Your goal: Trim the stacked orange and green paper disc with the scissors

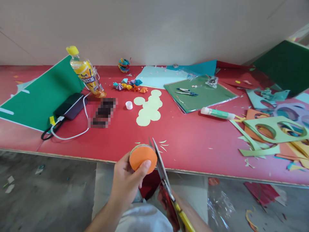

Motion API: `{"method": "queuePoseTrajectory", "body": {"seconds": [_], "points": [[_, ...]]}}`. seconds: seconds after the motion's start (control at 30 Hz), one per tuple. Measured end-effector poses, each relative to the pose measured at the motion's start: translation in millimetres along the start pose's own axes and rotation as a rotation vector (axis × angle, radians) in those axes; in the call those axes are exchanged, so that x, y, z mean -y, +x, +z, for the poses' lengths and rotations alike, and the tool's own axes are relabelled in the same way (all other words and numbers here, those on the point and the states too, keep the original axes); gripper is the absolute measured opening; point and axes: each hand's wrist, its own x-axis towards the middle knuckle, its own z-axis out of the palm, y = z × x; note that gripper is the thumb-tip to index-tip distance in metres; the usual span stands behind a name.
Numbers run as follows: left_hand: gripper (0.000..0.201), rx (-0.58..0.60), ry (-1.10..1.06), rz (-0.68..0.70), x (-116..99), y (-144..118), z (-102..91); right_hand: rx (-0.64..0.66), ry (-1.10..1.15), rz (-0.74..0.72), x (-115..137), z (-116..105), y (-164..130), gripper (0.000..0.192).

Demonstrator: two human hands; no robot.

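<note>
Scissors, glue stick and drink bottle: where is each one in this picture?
scissors [159,164]: head view, on the upper blade beside the orange disc.
glue stick [218,113]: head view, on its green barrel.
drink bottle [86,74]: head view, on the yellow label.

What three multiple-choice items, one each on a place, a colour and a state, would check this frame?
1. Where does the glue stick lie?
A. beside the bottle
B. right of the pale circles, below the dark green sheet
C. on the floor

2. What colour is the disc in the left hand?
A. orange
B. blue
C. white

3. How does the bottle stand?
A. flat on its side
B. upside down
C. leaning, cap on

Answers:
1 B: it lies on the red table, between the circles and the cut scraps.
2 A: the disc shows orange, scissors at its right edge.
3 C: the yellow cap sits on top and the body tilts left.
</note>
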Motion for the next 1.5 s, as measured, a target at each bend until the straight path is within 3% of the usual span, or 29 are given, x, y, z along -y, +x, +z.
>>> {"method": "queuePoseTrajectory", "body": {"seconds": [0.23, 0.53, 0.97, 1.2, 1.33, 1.5], "points": [[0.030, 0.028, 0.014, -0.039, -1.2, 0.2, -3.1, -0.059, 0.000, -0.018, -0.4, 5.6, -0.9, 0.035], [0.032, 0.094, -0.188, -0.069, 3.1, 2.8, -4.0, -0.021, 0.030, -0.073, -8.8, 2.2, -0.4, 0.059], [0.029, 0.073, -0.192, -0.076, 3.5, 1.6, -4.3, -0.122, 0.087, -0.117, -11.6, 10.0, -3.5, 0.041], [0.024, 0.110, -0.241, -0.084, 5.1, 2.8, -3.2, -0.055, 0.064, -0.132, -8.1, 2.9, -1.7, 0.064], [0.024, 0.101, -0.176, -0.096, 5.7, 1.7, -5.0, -0.093, 0.070, -0.200, -0.4, 1.3, -1.5, 0.058], [0.024, 0.086, -0.111, -0.083, 5.1, 2.7, -6.9, -0.090, 0.074, -0.171, -2.2, 3.5, 0.7, 0.053]]}}
